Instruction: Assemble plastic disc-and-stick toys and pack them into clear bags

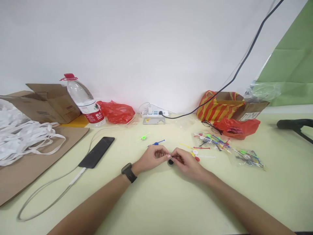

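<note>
Both hands meet at the middle of the table, fingertips close together. My right hand (187, 164) pinches a thin black plastic stick (176, 156). My left hand (153, 159) is closed in a pinch beside it; what its fingertips hold is too small to make out. Just under the fingertips is a small round black piece (170, 162), partly covered by my right fingers. Beyond my left hand lie a blue plastic piece with a stick (156, 143) and a green one (143, 138). Right of my hands are a red stick (201, 148), a white disc (195, 152) and a red disc (197, 159).
Clear bags of coloured parts (212, 141) lie to the right, near a red plastic bag (238, 128). At left are a phone (97, 152) with its cable, cardboard (70, 137) and white straps (29, 138). A bottle (84, 101) and power strip (154, 113) stand along the wall.
</note>
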Motion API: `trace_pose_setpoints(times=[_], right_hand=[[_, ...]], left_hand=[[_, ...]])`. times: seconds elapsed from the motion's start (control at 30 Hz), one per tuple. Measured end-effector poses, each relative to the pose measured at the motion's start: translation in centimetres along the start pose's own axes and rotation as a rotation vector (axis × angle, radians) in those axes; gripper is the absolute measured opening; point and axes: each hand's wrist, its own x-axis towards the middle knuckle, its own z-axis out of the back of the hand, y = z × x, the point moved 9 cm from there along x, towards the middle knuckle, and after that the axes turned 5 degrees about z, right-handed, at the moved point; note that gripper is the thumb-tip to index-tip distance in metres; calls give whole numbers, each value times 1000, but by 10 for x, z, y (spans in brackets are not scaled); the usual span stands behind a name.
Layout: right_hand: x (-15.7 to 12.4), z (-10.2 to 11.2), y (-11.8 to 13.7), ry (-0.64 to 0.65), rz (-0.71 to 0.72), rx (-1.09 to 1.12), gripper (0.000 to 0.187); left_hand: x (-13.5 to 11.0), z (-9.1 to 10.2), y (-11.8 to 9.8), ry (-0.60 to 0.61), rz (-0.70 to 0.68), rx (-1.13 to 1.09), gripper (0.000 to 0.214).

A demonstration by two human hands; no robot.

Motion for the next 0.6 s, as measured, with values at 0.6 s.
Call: trace_pose_setpoints(times=[0.6], right_hand=[[5, 5, -14, -37, -98, 195, 31]], left_hand=[[3, -11, 18, 147, 75, -31, 22]])
